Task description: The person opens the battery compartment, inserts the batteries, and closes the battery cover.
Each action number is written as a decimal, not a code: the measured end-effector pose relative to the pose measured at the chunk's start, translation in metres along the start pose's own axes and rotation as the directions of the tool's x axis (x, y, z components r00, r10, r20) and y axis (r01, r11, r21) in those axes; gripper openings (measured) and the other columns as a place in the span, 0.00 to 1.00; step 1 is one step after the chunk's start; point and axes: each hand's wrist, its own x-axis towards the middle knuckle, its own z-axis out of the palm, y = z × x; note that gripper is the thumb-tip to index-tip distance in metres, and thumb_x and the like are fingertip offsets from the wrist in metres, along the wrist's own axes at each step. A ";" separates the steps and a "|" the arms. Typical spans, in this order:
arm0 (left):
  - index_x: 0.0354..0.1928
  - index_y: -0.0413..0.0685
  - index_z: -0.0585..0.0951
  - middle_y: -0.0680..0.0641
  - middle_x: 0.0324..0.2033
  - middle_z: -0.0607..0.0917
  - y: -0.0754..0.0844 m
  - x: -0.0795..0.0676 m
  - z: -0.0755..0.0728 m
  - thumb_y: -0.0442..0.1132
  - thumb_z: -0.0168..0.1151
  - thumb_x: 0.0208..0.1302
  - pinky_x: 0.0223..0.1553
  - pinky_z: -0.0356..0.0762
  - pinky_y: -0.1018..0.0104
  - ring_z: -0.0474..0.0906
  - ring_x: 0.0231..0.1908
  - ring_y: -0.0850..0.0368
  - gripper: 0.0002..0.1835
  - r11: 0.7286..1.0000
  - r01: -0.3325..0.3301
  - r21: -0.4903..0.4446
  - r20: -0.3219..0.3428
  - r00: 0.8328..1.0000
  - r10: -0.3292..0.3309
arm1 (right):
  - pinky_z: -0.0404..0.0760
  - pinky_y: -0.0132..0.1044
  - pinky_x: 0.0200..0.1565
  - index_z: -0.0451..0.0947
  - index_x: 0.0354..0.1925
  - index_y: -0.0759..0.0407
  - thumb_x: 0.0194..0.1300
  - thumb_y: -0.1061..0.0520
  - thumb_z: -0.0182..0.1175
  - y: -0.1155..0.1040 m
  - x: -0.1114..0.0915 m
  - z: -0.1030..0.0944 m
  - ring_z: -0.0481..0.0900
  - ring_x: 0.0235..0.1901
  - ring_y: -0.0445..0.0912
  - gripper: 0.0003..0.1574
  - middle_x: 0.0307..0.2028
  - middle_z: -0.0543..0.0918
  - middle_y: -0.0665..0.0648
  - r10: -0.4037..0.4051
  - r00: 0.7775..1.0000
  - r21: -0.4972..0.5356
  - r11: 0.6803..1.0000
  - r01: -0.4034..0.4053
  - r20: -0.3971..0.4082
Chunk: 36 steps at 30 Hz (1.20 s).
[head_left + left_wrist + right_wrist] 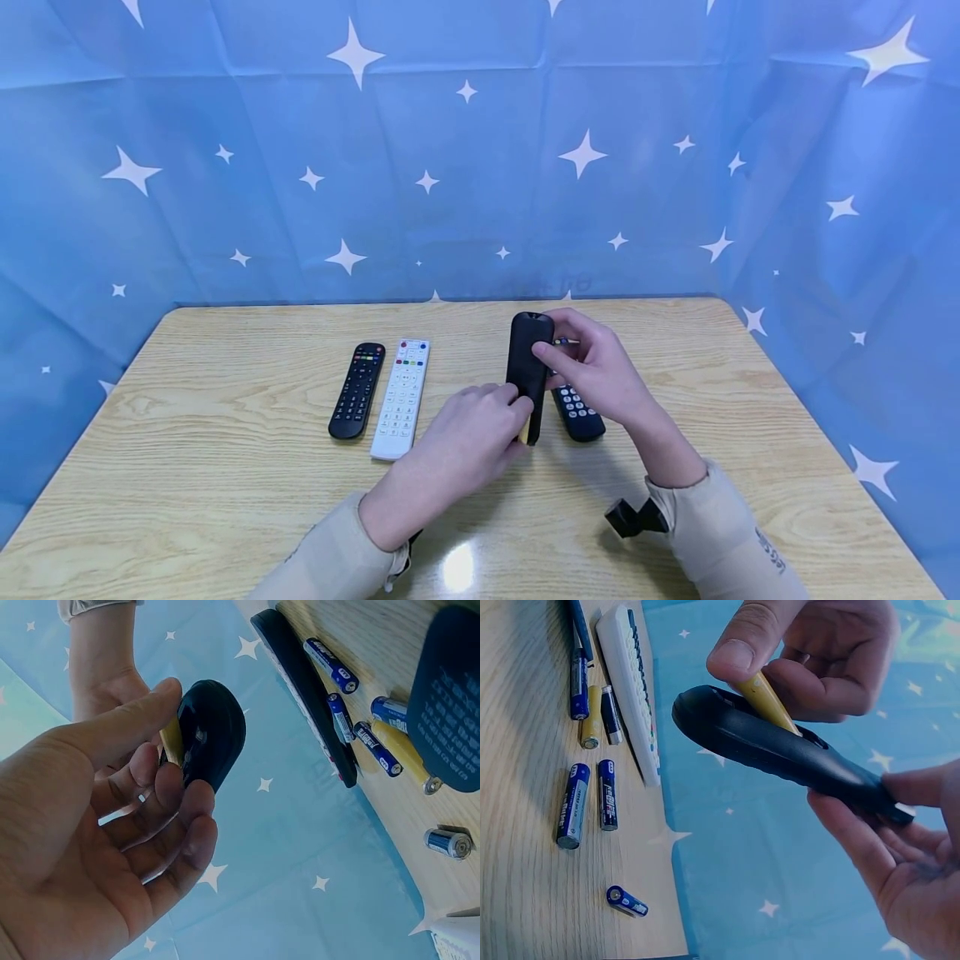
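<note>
A black remote control (528,354) is held up over the table, its back facing me, with an opening in it. My right hand (596,371) grips it by one end, thumb on one side and fingers on the other, as the right wrist view (922,877) also shows. Between thumb and fingers my left hand (476,425) pinches a yellow battery (772,705). That battery slants with its lower end in the remote's opening. In the left wrist view the remote (217,727) partly hides the far hand's fingers.
On the wooden table (225,500) lie another black remote (357,392), a white remote (403,400) and a dark remote (577,417) partly behind my right hand. Several blue batteries (574,806) and another yellow battery (591,716) lie loose. A blue starry cloth (450,167) hangs behind.
</note>
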 end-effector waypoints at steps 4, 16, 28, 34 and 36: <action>0.34 0.49 0.80 0.54 0.27 0.76 0.000 0.000 0.000 0.52 0.75 0.50 0.29 0.75 0.64 0.76 0.29 0.60 0.18 1.000 0.004 0.024 0.000 1.000 -0.004 | 0.83 0.48 0.31 0.71 0.57 0.60 0.68 0.60 0.59 0.000 0.000 0.000 0.84 0.32 0.57 0.20 0.43 0.80 0.64 -0.004 1.000 0.000 1.000 0.004 0.000; 0.34 0.48 0.82 0.52 0.29 0.80 -0.001 0.000 0.001 0.57 0.73 0.51 0.27 0.74 0.64 0.77 0.28 0.58 0.20 0.997 0.067 0.044 0.036 0.997 -0.068 | 0.83 0.48 0.31 0.71 0.57 0.59 0.68 0.60 0.59 0.001 0.000 -0.001 0.84 0.33 0.56 0.20 0.43 0.80 0.63 -0.001 1.000 -0.016 1.000 0.001 -0.006; 0.29 0.48 0.82 0.53 0.23 0.76 -0.002 0.000 0.002 0.61 0.70 0.51 0.24 0.73 0.64 0.73 0.23 0.59 0.23 0.991 0.108 0.081 0.034 0.993 -0.111 | 0.83 0.48 0.31 0.72 0.56 0.60 0.68 0.60 0.59 -0.001 -0.001 -0.001 0.85 0.34 0.56 0.19 0.43 0.81 0.63 0.000 1.000 -0.022 1.000 0.000 -0.021; 0.32 0.46 0.82 0.53 0.23 0.77 -0.002 -0.001 0.000 0.66 0.69 0.48 0.23 0.74 0.64 0.74 0.23 0.58 0.29 0.980 0.178 0.095 0.015 0.984 -0.180 | 0.83 0.49 0.30 0.72 0.56 0.60 0.68 0.60 0.59 -0.002 -0.001 -0.002 0.84 0.34 0.56 0.19 0.43 0.81 0.63 -0.009 1.000 -0.022 1.000 0.009 -0.027; 0.34 0.45 0.81 0.52 0.24 0.78 -0.002 -0.002 0.000 0.67 0.69 0.48 0.23 0.74 0.64 0.74 0.23 0.57 0.31 0.977 0.200 0.079 0.005 0.980 -0.201 | 0.83 0.50 0.30 0.72 0.56 0.60 0.68 0.60 0.59 -0.002 -0.001 -0.002 0.84 0.34 0.56 0.19 0.44 0.81 0.63 -0.009 1.000 -0.015 1.000 0.009 -0.026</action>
